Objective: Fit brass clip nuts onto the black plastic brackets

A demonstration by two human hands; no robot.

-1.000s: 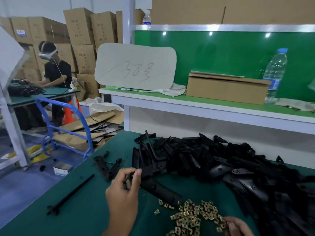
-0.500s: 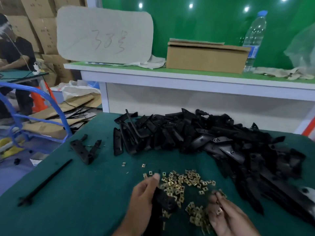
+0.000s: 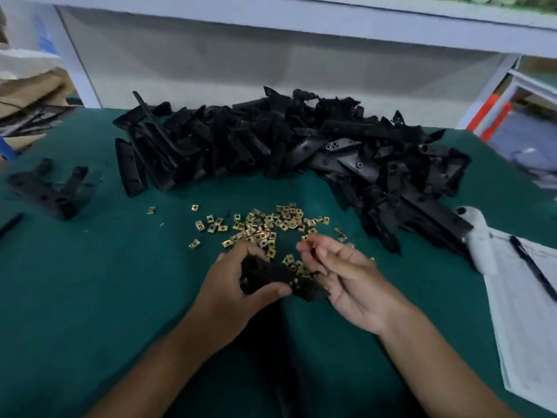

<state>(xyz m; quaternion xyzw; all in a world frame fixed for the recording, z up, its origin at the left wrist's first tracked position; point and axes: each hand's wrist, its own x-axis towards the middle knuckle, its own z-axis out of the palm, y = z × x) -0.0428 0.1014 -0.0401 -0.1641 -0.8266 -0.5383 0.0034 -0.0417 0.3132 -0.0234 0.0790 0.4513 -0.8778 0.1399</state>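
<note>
You stood at a factory assembly bench — a green mat [image 3: 90, 297] heaped with black brackets [image 3: 286, 140], loose brass nuts [image 3: 265, 224] scattered before them, a paper sheet [image 3: 527, 312] with a pen [image 3: 532, 267] alongside, a white shelf frame [image 3: 301, 19] overhead.

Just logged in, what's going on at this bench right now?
A person is fitting brass clip nuts onto black brackets. The left hand grips one black bracket over the green mat, while the right hand pinches what looks like a nut just beside it. The bracket pile lies behind.
</note>
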